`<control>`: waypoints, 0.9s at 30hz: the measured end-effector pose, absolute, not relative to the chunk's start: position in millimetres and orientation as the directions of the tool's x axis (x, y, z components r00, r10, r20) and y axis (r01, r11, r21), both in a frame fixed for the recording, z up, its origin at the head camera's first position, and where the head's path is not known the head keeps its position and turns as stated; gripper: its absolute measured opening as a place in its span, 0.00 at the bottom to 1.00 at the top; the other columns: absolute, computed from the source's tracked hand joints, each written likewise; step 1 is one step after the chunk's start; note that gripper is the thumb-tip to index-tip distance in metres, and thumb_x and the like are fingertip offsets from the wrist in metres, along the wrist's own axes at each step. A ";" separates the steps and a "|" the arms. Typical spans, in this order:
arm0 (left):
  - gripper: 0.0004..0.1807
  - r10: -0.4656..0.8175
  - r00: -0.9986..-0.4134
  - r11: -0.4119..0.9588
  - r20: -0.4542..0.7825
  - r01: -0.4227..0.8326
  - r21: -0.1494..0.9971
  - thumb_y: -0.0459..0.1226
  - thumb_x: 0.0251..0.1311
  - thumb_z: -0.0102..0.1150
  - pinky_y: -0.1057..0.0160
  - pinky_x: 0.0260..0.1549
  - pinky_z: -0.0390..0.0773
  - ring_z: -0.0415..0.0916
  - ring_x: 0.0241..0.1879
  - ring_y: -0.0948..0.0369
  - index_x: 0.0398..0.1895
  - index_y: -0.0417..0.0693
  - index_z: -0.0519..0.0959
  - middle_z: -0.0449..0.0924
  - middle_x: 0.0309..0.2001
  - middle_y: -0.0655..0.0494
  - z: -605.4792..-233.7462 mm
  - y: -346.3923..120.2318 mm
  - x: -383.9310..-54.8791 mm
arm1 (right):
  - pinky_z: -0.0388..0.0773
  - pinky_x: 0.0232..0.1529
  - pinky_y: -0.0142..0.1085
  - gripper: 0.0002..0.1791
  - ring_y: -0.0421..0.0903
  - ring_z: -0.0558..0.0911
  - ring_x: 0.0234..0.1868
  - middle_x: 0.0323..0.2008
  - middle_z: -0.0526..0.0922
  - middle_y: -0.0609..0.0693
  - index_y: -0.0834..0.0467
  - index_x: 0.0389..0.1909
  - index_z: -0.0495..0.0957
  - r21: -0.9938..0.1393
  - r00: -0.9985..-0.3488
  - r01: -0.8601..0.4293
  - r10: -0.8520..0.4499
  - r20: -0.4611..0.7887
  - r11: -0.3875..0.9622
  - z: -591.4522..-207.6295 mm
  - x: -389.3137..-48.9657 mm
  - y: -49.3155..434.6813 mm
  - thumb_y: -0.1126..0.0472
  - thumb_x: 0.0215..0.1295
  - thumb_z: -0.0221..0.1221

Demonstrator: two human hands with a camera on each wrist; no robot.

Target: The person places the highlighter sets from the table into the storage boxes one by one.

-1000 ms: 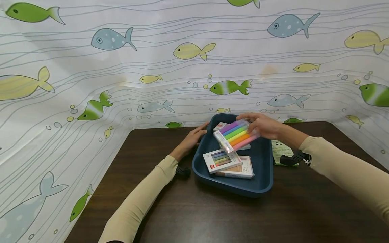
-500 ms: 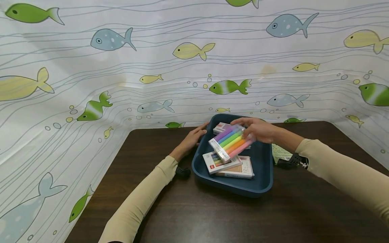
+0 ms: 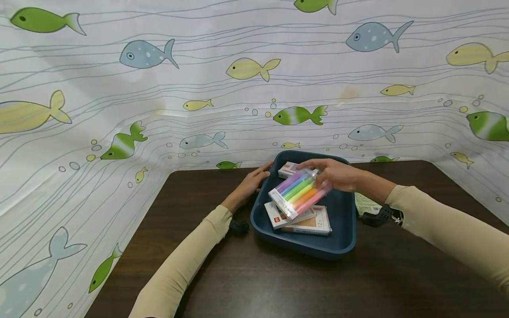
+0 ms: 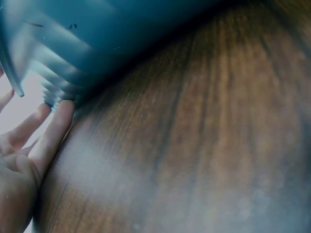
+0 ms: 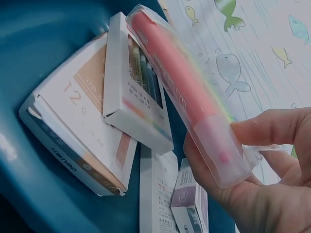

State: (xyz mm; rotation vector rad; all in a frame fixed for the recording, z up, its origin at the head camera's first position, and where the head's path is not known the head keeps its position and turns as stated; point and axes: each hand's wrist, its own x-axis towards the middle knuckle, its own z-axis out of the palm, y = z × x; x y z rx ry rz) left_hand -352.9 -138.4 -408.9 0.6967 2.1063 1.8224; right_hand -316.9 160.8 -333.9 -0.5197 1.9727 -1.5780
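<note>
My right hand (image 3: 336, 173) pinches a clear pack of highlighters (image 3: 299, 193) in rainbow colours, tilted over the blue plastic bin (image 3: 345, 229). In the right wrist view the pack's pink highlighter (image 5: 182, 73) faces the camera, thumb on one side and fingers on the other. Below it in the bin lie a white windowed highlighter box (image 5: 141, 92) and a white-and-brown box marked 12 (image 5: 82, 107). Farther back sits a small white-and-purple box (image 3: 287, 170). My left hand (image 3: 249, 183) rests against the bin's left outer wall; in the left wrist view straight fingertips (image 4: 63, 109) touch it.
A green printed packet (image 3: 366, 204) lies on the dark wooden table (image 3: 238, 278) right of the bin, partly behind my right wrist. A fish-patterned sheet (image 3: 254, 106) stands behind the table and along its sides.
My right hand has brought the highlighter pack down and to the left, over the white windowed box, covering more of it. The left hand and the bin stay where they were.
</note>
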 end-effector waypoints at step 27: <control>0.27 0.473 -0.874 0.099 0.106 0.173 0.980 0.51 0.67 0.44 0.53 0.40 0.75 0.68 0.55 0.54 0.70 0.67 0.58 0.56 0.67 0.61 -426.1 -137.1 -368.0 | 0.58 0.58 0.55 0.29 0.52 0.61 0.64 0.65 0.60 0.44 0.43 0.67 0.60 -0.854 -0.714 -0.319 -0.697 -0.068 0.411 -298.3 -316.3 187.0 0.53 0.65 0.55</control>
